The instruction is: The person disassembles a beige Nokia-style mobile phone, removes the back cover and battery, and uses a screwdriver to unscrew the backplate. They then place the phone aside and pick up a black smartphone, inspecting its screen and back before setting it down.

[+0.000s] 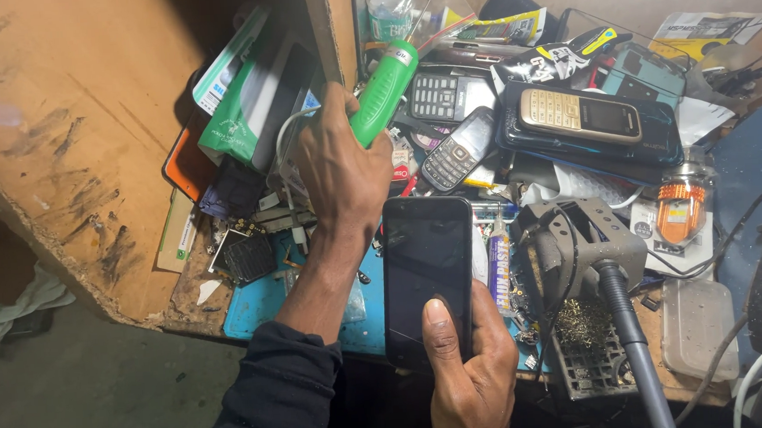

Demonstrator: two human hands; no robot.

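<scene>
Smartphone (pixel 427 277), black with a dark screen, is held upright over the near edge of the cluttered table (pixel 255 314), face toward the camera. The right hand (pixel 470 367) grips its lower end, thumb pressed flat on the glass and fingers wrapped behind. The left hand (pixel 340 168) is raised above and to the left of it, clenched around a green-handled tool (pixel 384 90) whose handle points up and away; its working tip is hidden behind the hand, so what kind of tool it is cannot be told. As a judgement, the step in hand is bringing the tool to the phone, with no contact between them yet. A next move would call for turning the tip down toward the phone while the right hand holds it steady. Behind lie old keypad phones (pixel 452 152), and a grey soldering stand (pixel 576 237) sits just right of the smartphone.
</scene>
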